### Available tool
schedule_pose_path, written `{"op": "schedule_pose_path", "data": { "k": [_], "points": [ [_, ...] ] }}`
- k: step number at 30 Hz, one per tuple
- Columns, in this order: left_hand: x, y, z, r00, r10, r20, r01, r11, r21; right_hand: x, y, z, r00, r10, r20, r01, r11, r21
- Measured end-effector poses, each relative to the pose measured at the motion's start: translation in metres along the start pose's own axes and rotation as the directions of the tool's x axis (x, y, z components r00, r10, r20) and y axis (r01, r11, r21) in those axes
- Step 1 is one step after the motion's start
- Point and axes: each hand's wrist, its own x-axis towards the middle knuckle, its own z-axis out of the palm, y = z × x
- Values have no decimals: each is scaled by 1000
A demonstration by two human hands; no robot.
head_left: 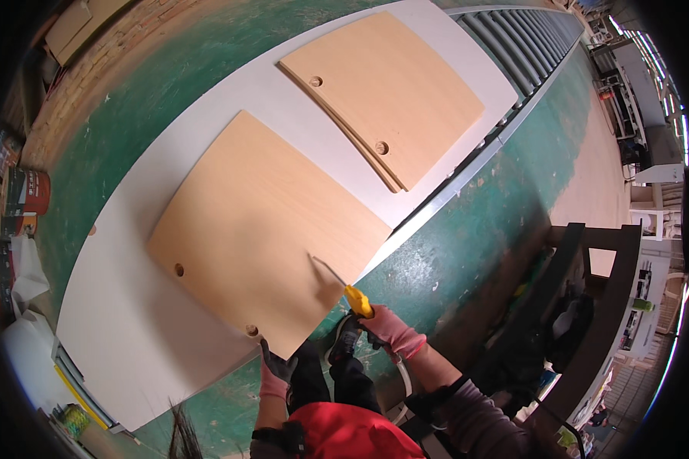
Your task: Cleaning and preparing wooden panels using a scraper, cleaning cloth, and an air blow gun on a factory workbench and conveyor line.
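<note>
The person's two gloved hands were well apart from each other at the close end of the near panel. The right hand (390, 330) was wrapped around a yellow air gun (358, 301) just off the panel's right-hand edge, and the gun's thin metal nozzle (329, 269) reached in over the panel's surface. A pale hose (403, 376) ran from that hand toward the person's body. The left hand (277, 367), in a pink glove with dark fingers, was at the panel's closest corner, beside one of its holes; whether it gripped the edge or only rested against it could not be told. The near panel (268, 222), wood-toned with gently curved edges, lay flat on a long white board (107, 298), with two round holes (179, 269) along its lower-left edge. Beyond the panel, on the same board, sat a stack of similar panels (398, 88), slightly out of line with one another. Farther beyond it stretched a roller conveyor (517, 42). Below the panel's close corner were the person's dark shoes (344, 338) and red garment (348, 432). Green floor (444, 264) spread to the panel's right, as far as a dark frame (624, 268); well to its left stood a red bucket (32, 191).
</note>
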Motion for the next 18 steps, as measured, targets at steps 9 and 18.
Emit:
{"op": "schedule_pose_path", "data": {
  "k": [9,18],
  "points": [
    [14,14,-53,950,85,301,-125,986,114,-25,-26,14,967,20,254,-31,999,40],
    [-183,117,-46,687,688,232,-696,532,482,-47,-11,-72,973,9,-230,90,907,412]
  ]
}}
